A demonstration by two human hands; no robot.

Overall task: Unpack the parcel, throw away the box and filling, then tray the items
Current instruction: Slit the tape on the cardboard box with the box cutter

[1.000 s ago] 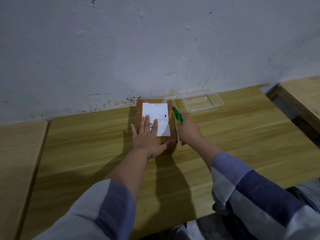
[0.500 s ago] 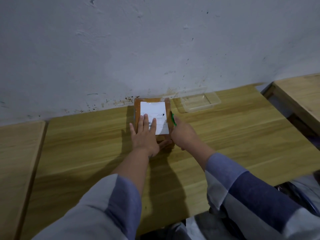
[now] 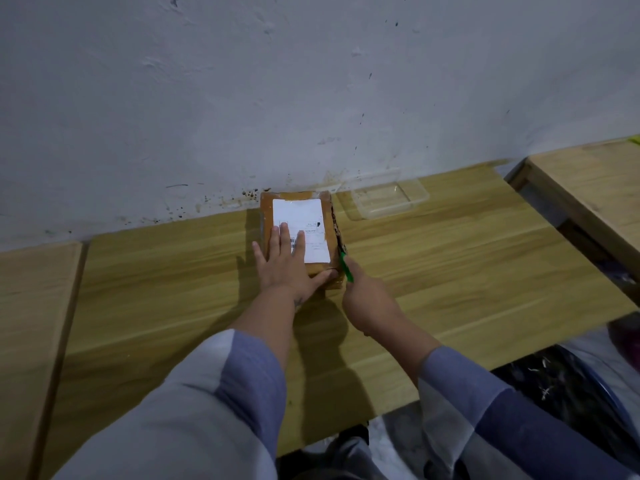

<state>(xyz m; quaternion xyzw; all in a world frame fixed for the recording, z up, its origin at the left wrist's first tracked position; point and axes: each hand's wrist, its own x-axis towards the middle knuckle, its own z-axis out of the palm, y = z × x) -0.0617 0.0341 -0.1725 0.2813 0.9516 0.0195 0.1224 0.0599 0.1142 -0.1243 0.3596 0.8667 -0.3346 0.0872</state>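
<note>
parcel: long axis near-far, ahead of both hands | left hand: flat on top | right hand: grips green cutter at near right edge

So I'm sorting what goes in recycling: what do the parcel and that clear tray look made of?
The parcel looks like brown corrugated cardboard under glossy tape, its cut right edge showing rough board, with a white paper label. The tray is see-through with a shiny rim, probably thin plastic.
</note>
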